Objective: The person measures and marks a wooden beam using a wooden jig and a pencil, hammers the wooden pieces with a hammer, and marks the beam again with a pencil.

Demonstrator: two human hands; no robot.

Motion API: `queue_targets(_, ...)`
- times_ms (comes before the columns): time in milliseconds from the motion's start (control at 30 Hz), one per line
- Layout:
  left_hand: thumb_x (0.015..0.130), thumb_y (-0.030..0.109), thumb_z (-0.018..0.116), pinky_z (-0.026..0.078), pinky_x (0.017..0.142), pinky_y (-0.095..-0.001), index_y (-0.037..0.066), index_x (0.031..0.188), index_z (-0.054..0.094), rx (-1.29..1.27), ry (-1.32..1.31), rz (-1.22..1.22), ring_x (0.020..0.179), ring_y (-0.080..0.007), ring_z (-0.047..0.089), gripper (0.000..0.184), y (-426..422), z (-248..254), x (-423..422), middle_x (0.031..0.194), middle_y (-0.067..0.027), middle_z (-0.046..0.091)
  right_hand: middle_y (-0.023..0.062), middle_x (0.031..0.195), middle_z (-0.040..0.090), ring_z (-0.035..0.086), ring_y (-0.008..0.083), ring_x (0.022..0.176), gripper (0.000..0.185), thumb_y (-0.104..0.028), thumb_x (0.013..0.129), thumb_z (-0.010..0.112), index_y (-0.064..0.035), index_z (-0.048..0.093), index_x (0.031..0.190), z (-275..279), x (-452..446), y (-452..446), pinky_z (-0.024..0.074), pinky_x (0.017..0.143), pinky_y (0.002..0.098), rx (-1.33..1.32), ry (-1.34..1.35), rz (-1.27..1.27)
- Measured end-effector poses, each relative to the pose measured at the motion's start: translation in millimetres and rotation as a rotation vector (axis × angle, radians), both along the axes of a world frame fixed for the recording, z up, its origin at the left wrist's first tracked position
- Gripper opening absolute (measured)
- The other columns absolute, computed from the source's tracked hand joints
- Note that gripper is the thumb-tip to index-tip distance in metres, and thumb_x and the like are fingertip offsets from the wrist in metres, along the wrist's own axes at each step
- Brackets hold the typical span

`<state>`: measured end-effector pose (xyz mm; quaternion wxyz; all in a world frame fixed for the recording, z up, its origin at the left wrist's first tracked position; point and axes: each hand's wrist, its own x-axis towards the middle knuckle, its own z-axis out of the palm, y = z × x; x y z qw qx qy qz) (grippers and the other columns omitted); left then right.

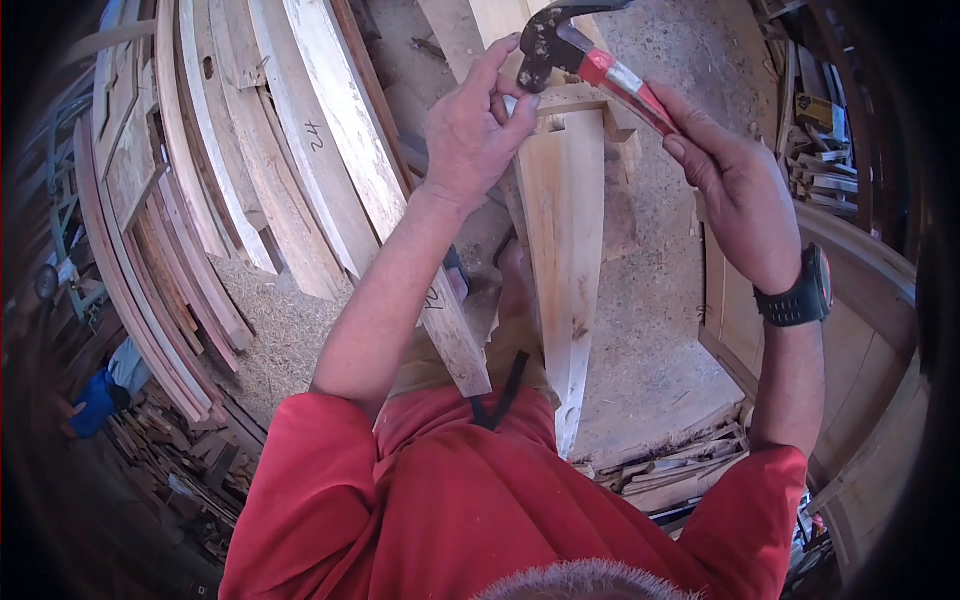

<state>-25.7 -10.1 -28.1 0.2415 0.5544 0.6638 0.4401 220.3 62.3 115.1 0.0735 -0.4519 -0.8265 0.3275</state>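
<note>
My right hand (735,180) is wrapped round the red and silver handle of a claw hammer (622,85). The dark, worn hammer head (540,50) is right by the fingers of my left hand (475,135). That hand is closed, with the thumb against curled fingers and the index finger reaching up beside the head. What it pinches, if anything, is too small to make out. Below the hammer, a long pale wooden beam (565,220) runs toward my body, with a notched wooden end piece (590,108) at its far end.
Long boards (340,110) are stacked on my left, some with pencilled numbers. A narrower board end (455,340) juts out close to my waist. Offcuts (690,470) lie on the floor at the lower right. A curved wooden panel (850,310) stands on the right.
</note>
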Motion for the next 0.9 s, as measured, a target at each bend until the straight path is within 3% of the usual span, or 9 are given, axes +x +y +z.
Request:
queue_targets(167,0.092,0.011,0.077,0.053,0.064,-0.0269,0.004,0.149,0.057,-0.011,0.006,-0.009,0.063,-0.0074,0.06,0.061,-0.4,0.6,0.1,0.085,-0.0009,0.075,0.0255,0.111,0.073,0.074,0.0424,0.1,0.041,-0.021,0.108,0.063,-0.0173,0.064,0.149,-0.1,0.2,-2.1,0.0587,0.083,0.0427,-0.018,0.084,-0.037)
queue_targets(367,0.092,0.012,0.077,0.052,0.066,-0.0262,0.004,0.151,0.056,-0.039,0.014,-0.025,0.064,-0.0072,0.059,0.063,-2.0,5.0,1.0,0.086,-0.0002,0.075,0.0239,0.107,0.076,0.076,0.0395,0.093,0.042,-0.021,0.108,0.063,-0.0175,0.063,0.15,-6.5,6.4,-0.3,0.0587,0.082,0.0399,0.053,-0.03,0.03)
queue_targets(433,0.093,0.013,0.077,0.052,0.066,-0.0257,0.004,0.153,0.055,-0.05,0.004,-0.033,0.064,-0.0068,0.056,0.065,-3.3,2.4,1.2,0.086,0.0,0.075,0.0192,0.092,0.076,0.074,0.0294,0.078,0.038,-0.026,0.105,0.07,-0.0127,0.07,0.14,-20.8,10.6,-6.2,0.0573,0.075,0.0371,-0.086,0.1,-0.198)
queue_targets(467,0.093,0.013,0.077,0.052,0.066,-0.0257,0.004,0.153,0.055,-0.051,0.0,-0.035,0.064,-0.0068,0.056,0.065,-4.8,1.4,1.5,0.086,0.0,0.075,0.0192,0.092,0.076,0.074,0.0294,0.078,0.038,-0.026,0.105,0.07,-0.0127,0.07,0.14,-34.3,14.0,-8.8,0.0573,0.075,0.0371,-0.086,0.097,-0.2)
queue_targets(533,0.094,0.014,0.078,0.051,0.066,-0.0254,0.004,0.154,0.054,-0.041,-0.09,-0.021,0.065,-0.0061,0.053,0.066,-5.9,-1.0,1.3,0.087,0.0002,0.075,0.0136,0.077,0.07,0.065,0.02,0.066,0.037,-0.035,0.096,0.081,-0.0048,0.074,0.116,-67.2,17.6,-8.9,0.053,0.067,0.0358,-0.005,0.034,-0.285)
queue_targets(567,0.094,0.014,0.078,0.051,0.066,-0.0254,0.004,0.154,0.054,-0.038,-0.086,-0.024,0.065,-0.0061,0.053,0.066,-4.2,-1.2,1.2,0.087,0.0002,0.075,0.0136,0.077,0.07,0.065,0.02,0.066,0.037,-0.035,0.096,0.081,-0.0048,0.074,0.116,-77.4,15.3,-9.3,0.053,0.067,0.0358,-0.002,0.039,-0.287)
queue_targets(633,0.094,0.013,0.078,0.051,0.066,-0.0249,0.005,0.155,0.054,-0.07,-0.084,-0.008,0.066,-0.0055,0.052,0.065,-5.2,1.1,2.6,0.088,0.0002,0.075,0.0095,0.07,0.065,0.06,0.0158,0.063,0.045,-0.04,0.087,0.09,-0.0019,0.067,0.094,-93.3,4.1,-14.3,0.0489,0.062,0.0359,0.114,0.02,-0.449)
queue_targets(733,0.094,0.012,0.078,0.051,0.066,-0.0242,0.005,0.155,0.054,-0.078,-0.082,-0.011,0.067,-0.0053,0.052,0.065,-5.9,4.6,3.5,0.089,0.0003,0.075,0.007,0.07,0.064,0.059,0.0166,0.063,0.046,-0.04,0.085,0.091,-0.0012,0.066,0.091,-117.7,-11.1,-22.0,0.0474,0.061,0.0363,0.062,0.242,-0.576)
queue_targets(900,0.095,0.012,0.078,0.051,0.066,-0.0248,0.006,0.154,0.054,-0.108,-0.069,-0.03,0.066,-0.006,0.053,0.065,-4.1,7.0,3.6,0.088,-0.0003,0.075,0.0058,0.076,0.066,0.06,0.0153,0.069,0.041,-0.036,0.09,0.088,-0.0012,0.068,0.096,-127.9,-9.8,-20.7,0.0504,0.065,0.0333,0.011,0.333,-0.643)
